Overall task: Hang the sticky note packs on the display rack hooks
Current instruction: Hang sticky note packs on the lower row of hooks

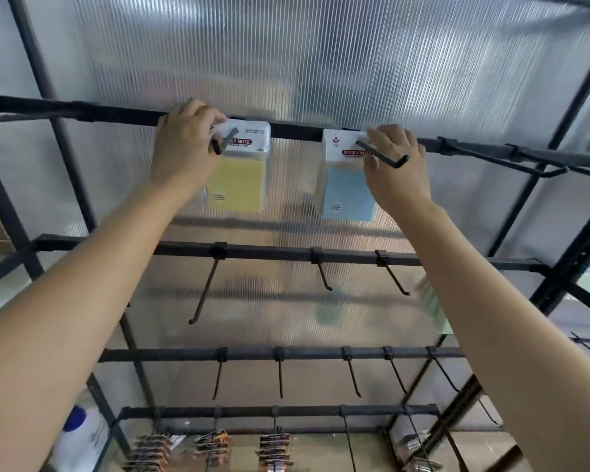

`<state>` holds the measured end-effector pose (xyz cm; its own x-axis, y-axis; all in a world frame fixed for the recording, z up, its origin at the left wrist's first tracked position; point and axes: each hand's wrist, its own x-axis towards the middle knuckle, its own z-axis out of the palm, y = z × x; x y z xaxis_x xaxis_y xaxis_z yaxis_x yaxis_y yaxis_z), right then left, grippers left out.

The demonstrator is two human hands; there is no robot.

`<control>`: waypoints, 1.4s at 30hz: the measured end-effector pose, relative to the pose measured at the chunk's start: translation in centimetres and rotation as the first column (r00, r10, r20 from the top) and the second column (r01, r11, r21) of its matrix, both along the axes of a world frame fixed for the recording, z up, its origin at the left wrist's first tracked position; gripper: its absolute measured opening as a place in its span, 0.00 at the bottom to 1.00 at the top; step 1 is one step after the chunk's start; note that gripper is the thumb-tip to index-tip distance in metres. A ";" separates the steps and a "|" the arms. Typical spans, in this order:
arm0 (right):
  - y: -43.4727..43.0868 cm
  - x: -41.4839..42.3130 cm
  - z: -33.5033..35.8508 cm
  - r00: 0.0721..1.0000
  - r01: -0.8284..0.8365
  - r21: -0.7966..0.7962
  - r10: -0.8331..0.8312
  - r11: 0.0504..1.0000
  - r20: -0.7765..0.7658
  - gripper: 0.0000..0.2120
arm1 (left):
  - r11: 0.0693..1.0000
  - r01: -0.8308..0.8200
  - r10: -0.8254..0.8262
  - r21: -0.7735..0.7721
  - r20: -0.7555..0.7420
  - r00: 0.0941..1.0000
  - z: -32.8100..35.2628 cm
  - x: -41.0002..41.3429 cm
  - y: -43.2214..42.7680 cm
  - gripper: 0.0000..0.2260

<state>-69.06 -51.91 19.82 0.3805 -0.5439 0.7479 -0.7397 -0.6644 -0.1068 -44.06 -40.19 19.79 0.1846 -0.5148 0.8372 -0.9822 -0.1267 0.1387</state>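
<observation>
Two sticky note packs hang on hooks of the top rail (297, 129) of a black display rack. The yellow pack (241, 172) hangs on the left hook (223, 142). My left hand (184, 144) grips the top left corner of its white header card. The blue pack (346, 189) hangs on the right hook (382, 155), whose upturned tip shows in front of my right hand (394, 165). That hand pinches the right side of the blue pack's header.
Lower rails (286, 252) carry several bare black hooks. A green pack (435, 311), blurred, hangs partly behind my right forearm. Small packaged goods (273, 447) hang on the bottom rail. A ribbed translucent panel (321, 63) backs the rack, with black frame posts at both sides.
</observation>
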 end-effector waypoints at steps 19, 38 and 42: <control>1.5 -1.2 1.6 0.997 -0.072 0.038 0.071 0.997 0.016 0.08 | 0.990 0.036 -0.028 0.134 -0.067 0.997 1.2 -1.8 1.7 0.11; 8.2 -4.9 1.3 0.995 0.007 0.007 -0.008 1.000 0.100 0.11 | 0.969 0.244 -0.244 -0.042 0.008 0.970 0.8 -4.9 9.7 0.09; 9.0 -5.3 1.5 0.993 0.012 0.010 -0.013 1.000 0.114 0.11 | 0.969 0.244 -0.245 -0.048 -0.008 0.970 1.0 -5.0 10.3 0.09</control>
<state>-74.32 -42.92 21.30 0.2863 -0.5555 0.7806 -0.7306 -0.6537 -0.1972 -49.11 -29.86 20.82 0.0701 -0.5063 0.8595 -0.9804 0.1239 0.1530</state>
